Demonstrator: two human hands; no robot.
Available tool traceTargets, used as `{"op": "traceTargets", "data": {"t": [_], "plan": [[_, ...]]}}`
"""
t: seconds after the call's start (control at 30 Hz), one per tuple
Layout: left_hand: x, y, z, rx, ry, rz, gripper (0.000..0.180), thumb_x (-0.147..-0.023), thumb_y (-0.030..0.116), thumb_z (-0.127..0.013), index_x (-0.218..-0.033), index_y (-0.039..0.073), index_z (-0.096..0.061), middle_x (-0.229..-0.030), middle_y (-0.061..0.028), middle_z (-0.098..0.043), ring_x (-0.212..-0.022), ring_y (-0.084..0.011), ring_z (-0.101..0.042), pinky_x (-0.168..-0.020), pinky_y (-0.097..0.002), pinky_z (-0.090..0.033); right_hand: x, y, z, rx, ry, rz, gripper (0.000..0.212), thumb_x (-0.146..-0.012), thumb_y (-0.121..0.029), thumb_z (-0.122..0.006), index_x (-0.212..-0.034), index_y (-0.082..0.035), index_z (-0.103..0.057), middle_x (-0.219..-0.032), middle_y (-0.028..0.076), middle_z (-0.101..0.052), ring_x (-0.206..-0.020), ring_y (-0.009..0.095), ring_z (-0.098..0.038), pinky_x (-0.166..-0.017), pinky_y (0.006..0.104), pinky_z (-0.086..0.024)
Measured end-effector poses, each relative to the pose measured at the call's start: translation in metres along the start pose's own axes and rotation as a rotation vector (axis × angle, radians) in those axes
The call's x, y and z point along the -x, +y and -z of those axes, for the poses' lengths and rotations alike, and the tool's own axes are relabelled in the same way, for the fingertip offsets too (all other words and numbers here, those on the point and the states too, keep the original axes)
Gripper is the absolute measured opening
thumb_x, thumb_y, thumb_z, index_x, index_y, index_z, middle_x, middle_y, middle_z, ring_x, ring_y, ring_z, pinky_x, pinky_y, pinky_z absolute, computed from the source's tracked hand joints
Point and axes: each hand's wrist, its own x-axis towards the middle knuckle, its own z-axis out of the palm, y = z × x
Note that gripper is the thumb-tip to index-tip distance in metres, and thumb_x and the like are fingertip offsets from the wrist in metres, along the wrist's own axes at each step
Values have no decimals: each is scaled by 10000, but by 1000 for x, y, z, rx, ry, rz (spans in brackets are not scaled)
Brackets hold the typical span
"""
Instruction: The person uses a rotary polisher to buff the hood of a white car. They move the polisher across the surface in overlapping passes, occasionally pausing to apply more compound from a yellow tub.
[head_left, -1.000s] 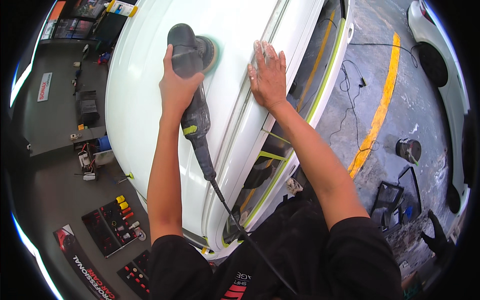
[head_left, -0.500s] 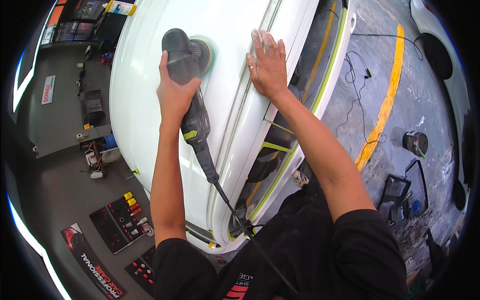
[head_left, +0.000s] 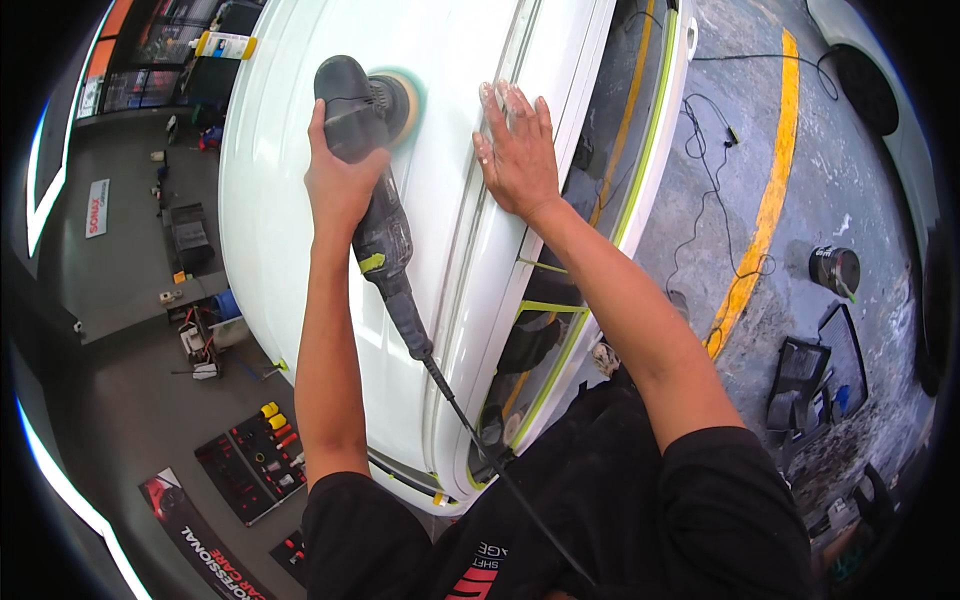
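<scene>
A black electric car polisher (head_left: 383, 237) rests with its round pad (head_left: 405, 105) against the white car roof (head_left: 300, 200). My left hand (head_left: 338, 190) grips it round the head, thumb on one side and fingers on the other. A black cord runs from its tail down past my black shirt. My right hand (head_left: 518, 150) lies flat on the roof near the side rail channel, fingers stretched and dusted with white residue. Green masking tape (head_left: 645, 185) edges the side windows below it.
On the right floor are a black bucket (head_left: 834, 270), a loose black cable (head_left: 718, 190), a yellow painted line (head_left: 765, 215) and an open black bag (head_left: 800, 385). Another car (head_left: 890, 90) stands at far right. Tool panels (head_left: 250, 465) hang at lower left; a yellow-capped bottle (head_left: 225, 45) is upper left.
My right hand has slid slightly left and nearer me along the roof edge. The polisher and my left hand have shifted a little to the left in view, which has itself moved slightly.
</scene>
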Motion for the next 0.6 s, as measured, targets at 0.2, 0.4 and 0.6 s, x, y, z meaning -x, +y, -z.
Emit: {"op": "traceTargets", "data": {"t": [0.2,0.4,0.6], "plan": [[-11,2,-5,-19,11,-19,1045,-770,206,-812,-1683,178,-305,-1213,-233,-744,-1030,-357,-765,-929,-429,-616,0,0,0,-19,0,-4,680,-1090,-348,-530,-1704,-166,-302,-1642,222,-406,-1561,381,-337,-1321,588,-168],[-40,11,-17,-15,13,-75,1047,-767,215,-809,-1683,175,-305,-1232,-246,-739,-1037,-354,-769,-927,-430,-622,0,3,1,-30,10,-3,694,-1081,-336,-549,-1703,-153,-301,-1643,223,-402,-1553,388,-346,-1319,590,-174],[-74,20,-25,28,-8,-132,1079,-723,280,-845,-1666,113,-349,-1259,-239,-710,-984,-300,-759,-875,-388,-617,1,0,-2,-15,33,11,697,-1078,-337,-554,-1699,-139,-307,-1632,212,-413,-1548,378,-355,-1320,584,-175]]}}
